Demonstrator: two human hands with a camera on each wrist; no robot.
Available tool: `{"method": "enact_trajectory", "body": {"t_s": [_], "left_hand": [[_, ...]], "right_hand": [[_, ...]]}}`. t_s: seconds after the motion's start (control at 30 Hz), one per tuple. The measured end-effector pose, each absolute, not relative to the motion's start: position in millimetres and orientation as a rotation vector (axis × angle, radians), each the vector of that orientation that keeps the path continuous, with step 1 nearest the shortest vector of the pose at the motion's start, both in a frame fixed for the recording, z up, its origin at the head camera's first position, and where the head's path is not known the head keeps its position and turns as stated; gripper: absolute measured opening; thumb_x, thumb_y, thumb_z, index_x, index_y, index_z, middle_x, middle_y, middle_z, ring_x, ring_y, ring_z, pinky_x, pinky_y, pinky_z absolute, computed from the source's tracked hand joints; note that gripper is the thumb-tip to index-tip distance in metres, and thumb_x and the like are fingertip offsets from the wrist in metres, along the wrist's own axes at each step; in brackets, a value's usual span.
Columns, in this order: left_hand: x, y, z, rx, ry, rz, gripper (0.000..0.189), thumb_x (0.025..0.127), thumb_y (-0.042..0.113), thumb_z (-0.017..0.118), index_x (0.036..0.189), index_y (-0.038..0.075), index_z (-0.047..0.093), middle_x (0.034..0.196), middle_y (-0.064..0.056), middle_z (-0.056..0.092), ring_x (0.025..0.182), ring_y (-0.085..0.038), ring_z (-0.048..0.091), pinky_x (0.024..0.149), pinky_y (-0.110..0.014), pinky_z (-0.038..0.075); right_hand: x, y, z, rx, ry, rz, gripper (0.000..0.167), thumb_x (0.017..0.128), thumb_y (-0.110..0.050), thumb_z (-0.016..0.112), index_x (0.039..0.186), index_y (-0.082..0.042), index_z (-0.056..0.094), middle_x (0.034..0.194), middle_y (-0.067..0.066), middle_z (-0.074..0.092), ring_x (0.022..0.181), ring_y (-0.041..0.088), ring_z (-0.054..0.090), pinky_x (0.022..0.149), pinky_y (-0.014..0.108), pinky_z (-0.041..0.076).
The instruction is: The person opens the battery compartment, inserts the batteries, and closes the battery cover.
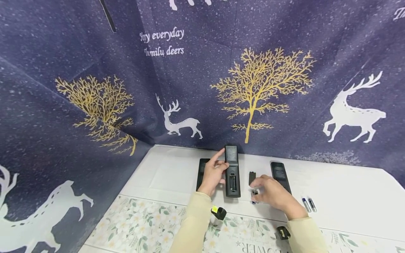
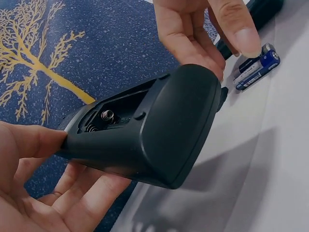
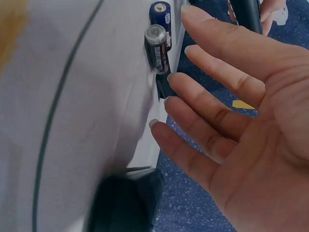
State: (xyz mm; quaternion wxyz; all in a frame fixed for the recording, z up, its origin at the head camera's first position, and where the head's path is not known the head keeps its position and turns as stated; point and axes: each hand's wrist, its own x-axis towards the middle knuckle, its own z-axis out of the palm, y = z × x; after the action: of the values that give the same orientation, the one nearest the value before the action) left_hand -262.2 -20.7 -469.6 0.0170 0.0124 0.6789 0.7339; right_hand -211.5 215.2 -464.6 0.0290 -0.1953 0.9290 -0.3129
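Note:
My left hand (image 1: 213, 174) grips a black remote control (image 1: 232, 163) by its side, thumb on one edge and fingers beneath. The remote's battery compartment (image 2: 113, 113) is uncovered, and metal springs show inside it in the left wrist view. To its right, my right hand (image 1: 272, 192) reaches over two batteries (image 1: 254, 196) on the white table, one blue and one dark grey with a silver end. In the right wrist view its fingers are spread, with the grey battery (image 3: 157, 48) near the fingertips. A small black battery cover (image 1: 252, 177) lies just behind the batteries.
A second black remote (image 1: 201, 170) lies partly behind my left hand, and another (image 1: 280, 174) behind my right hand. Two more batteries (image 1: 309, 204) lie side by side farther right. A floral cloth (image 1: 148, 218) covers the front; a dark blue printed curtain (image 1: 202, 80) hangs behind.

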Motion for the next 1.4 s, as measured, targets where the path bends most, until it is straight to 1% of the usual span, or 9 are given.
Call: {"method": "enact_trajectory", "body": {"t_s": [0.2, 0.43, 0.57, 0.73, 0.87, 0.97, 1.13, 1.27, 1.4], "left_hand": [[-262.1, -19.5, -471.5, 0.024, 2.086, 2.274, 0.06, 0.102, 0.006, 0.069, 0.152, 0.038, 0.06, 0.123, -0.01, 0.062, 0.086, -0.018, 0.061, 0.049, -0.032, 0.055], [-264.0, -18.4, -473.9, 0.012, 2.099, 2.282, 0.06, 0.101, 0.006, 0.069, 0.153, 0.035, 0.06, 0.121, -0.01, 0.062, 0.083, -0.018, 0.06, 0.047, -0.029, 0.055], [-263.4, -19.1, -472.6, 0.009, 2.1, 2.276, 0.061, 0.101, 0.006, 0.069, 0.152, 0.038, 0.06, 0.121, -0.01, 0.061, 0.083, -0.018, 0.059, 0.048, -0.03, 0.056], [-262.3, -20.0, -471.4, 0.017, 2.1, 2.265, 0.061, 0.102, 0.007, 0.068, 0.152, 0.04, 0.059, 0.123, -0.01, 0.061, 0.083, -0.016, 0.058, 0.05, -0.031, 0.056], [-261.2, -20.4, -470.2, 0.018, 2.1, 2.264, 0.061, 0.102, 0.008, 0.068, 0.152, 0.04, 0.059, 0.124, -0.01, 0.06, 0.083, -0.016, 0.058, 0.049, -0.03, 0.055], [-260.7, -20.4, -470.1, 0.018, 2.103, 2.272, 0.061, 0.102, 0.007, 0.069, 0.153, 0.037, 0.059, 0.123, -0.01, 0.061, 0.082, -0.016, 0.059, 0.048, -0.029, 0.054], [-261.9, -20.0, -470.5, 0.012, 2.11, 2.286, 0.06, 0.1, 0.006, 0.07, 0.153, 0.034, 0.06, 0.121, -0.01, 0.061, 0.082, -0.018, 0.061, 0.047, -0.028, 0.055], [-261.8, -20.2, -470.3, 0.005, 2.12, 2.279, 0.061, 0.1, 0.006, 0.07, 0.153, 0.035, 0.06, 0.121, -0.01, 0.061, 0.082, -0.017, 0.061, 0.047, -0.029, 0.055], [-261.4, -20.8, -469.7, -0.001, 2.117, 2.274, 0.061, 0.1, 0.007, 0.07, 0.152, 0.038, 0.06, 0.122, -0.01, 0.061, 0.081, -0.017, 0.061, 0.048, -0.03, 0.056]], "right_hand": [[-210.7, 215.7, -464.6, -0.544, 2.865, -0.899, 0.043, 0.075, -0.019, 0.097, 0.111, -0.006, 0.079, 0.114, 0.008, 0.067, 0.111, 0.037, 0.063, 0.098, 0.057, 0.053], [-212.1, 214.8, -465.0, -0.593, 2.886, -0.848, 0.04, 0.072, -0.022, 0.098, 0.106, -0.008, 0.083, 0.111, 0.007, 0.067, 0.111, 0.036, 0.059, 0.1, 0.057, 0.05], [-212.3, 214.2, -466.5, -0.555, 2.874, -0.854, 0.037, 0.072, -0.021, 0.098, 0.104, -0.011, 0.083, 0.114, 0.008, 0.067, 0.115, 0.037, 0.057, 0.103, 0.057, 0.049], [-212.3, 214.2, -467.3, -0.578, 2.9, -0.838, 0.033, 0.07, -0.021, 0.099, 0.095, -0.015, 0.078, 0.109, 0.004, 0.067, 0.108, 0.032, 0.057, 0.097, 0.053, 0.051], [-213.9, 213.5, -468.6, -0.63, 2.914, -0.854, 0.038, 0.068, -0.019, 0.101, 0.09, -0.015, 0.07, 0.098, -0.004, 0.065, 0.097, 0.023, 0.058, 0.089, 0.048, 0.053], [-214.5, 212.2, -468.4, -0.636, 2.901, -0.891, 0.04, 0.068, -0.016, 0.1, 0.088, -0.015, 0.066, 0.094, -0.006, 0.066, 0.093, 0.02, 0.059, 0.085, 0.045, 0.053], [-214.1, 211.1, -466.9, -0.636, 2.834, -0.992, 0.035, 0.074, -0.009, 0.096, 0.088, -0.015, 0.064, 0.09, -0.006, 0.068, 0.087, 0.015, 0.061, 0.078, 0.039, 0.054], [-213.0, 211.3, -468.1, -0.701, 2.731, -1.128, 0.025, 0.084, 0.0, 0.086, 0.091, -0.011, 0.065, 0.087, -0.003, 0.071, 0.08, 0.011, 0.064, 0.068, 0.031, 0.054], [-211.9, 210.1, -468.4, -0.742, 2.711, -1.192, 0.019, 0.091, 0.005, 0.077, 0.094, -0.009, 0.066, 0.086, -0.003, 0.069, 0.078, 0.008, 0.062, 0.067, 0.027, 0.054]]}}
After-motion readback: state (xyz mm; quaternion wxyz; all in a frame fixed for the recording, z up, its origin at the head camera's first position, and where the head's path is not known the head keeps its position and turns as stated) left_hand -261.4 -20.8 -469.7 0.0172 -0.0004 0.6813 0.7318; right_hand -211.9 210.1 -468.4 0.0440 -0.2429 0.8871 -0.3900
